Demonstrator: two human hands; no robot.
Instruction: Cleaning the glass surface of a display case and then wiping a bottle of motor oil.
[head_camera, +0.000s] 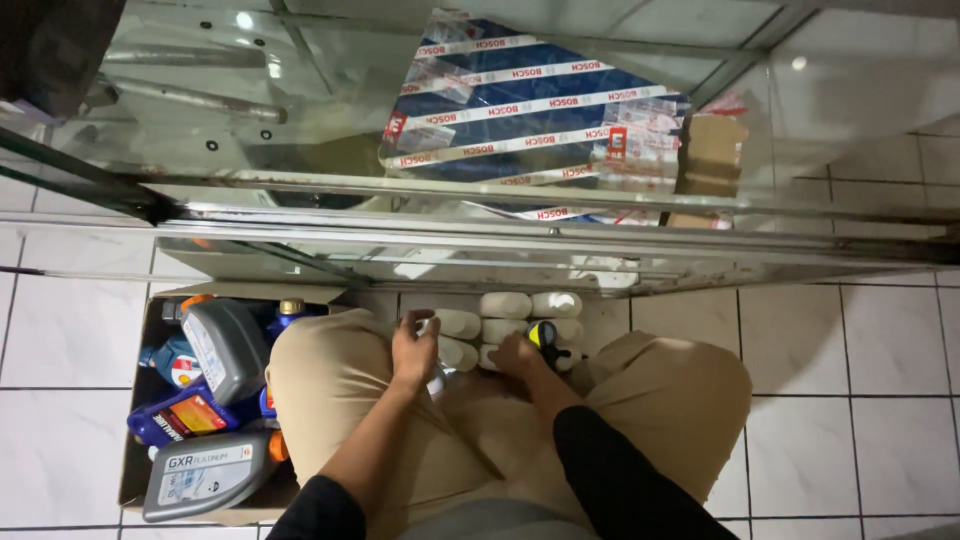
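Head view is looking straight down at a person crouching on a white tiled floor (850, 400) in front of a glass display case (560, 215), knees in tan trousers spreading toward 8 and 4 o'clock. Between the knees, at about 12 o'clock from the body, a cluster of small white bottles (505, 318) is lying on the floor in rows, just under the case's lower edge. The left hand (414, 350) is curling around one of these white bottles at the cluster's 9 o'clock side, fingers closing on it. The right hand (517, 355) is resting on the cluster's near edge, gripping a small dark bottle with a yellow cap (543, 336); how tightly is hard to tell. At 9 o'clock from the left knee a cardboard box (135, 470) is holding larger oil jugs, a grey one (225, 345) standing upright, a blue one (180, 415) lying beside it, and another grey jug (205, 478) lying flat at the near end. Inside the case, at 12 o'clock, a blue carton wrapped in red and white tape (520, 105) is showing through the glass. Judging from this, the step in hand is sorting or lining up the small bottles on the floor; the next move is calling for a steady grip and a gentle set-down, since the bottles are touching and could roll.
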